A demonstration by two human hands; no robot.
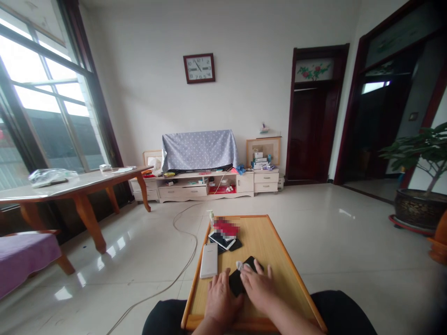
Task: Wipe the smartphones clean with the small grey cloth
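White walls (261,93), glossy tile floor (314,223), tall window (45,93)

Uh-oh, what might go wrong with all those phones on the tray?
The tray seems balanced on the person's knees, so a shift might tip it, and the stacked phones could slide onto the tile floor. The pump bottle stands near the far corner and might topple. The black phone under the right hand might slip.

1 left hand (220,298), 1 right hand (256,286) — 1 phone (236,281), 1 tray (275,246), 1 pump bottle (211,218) — 1 wall clock (199,68), 1 potted plant (417,186).
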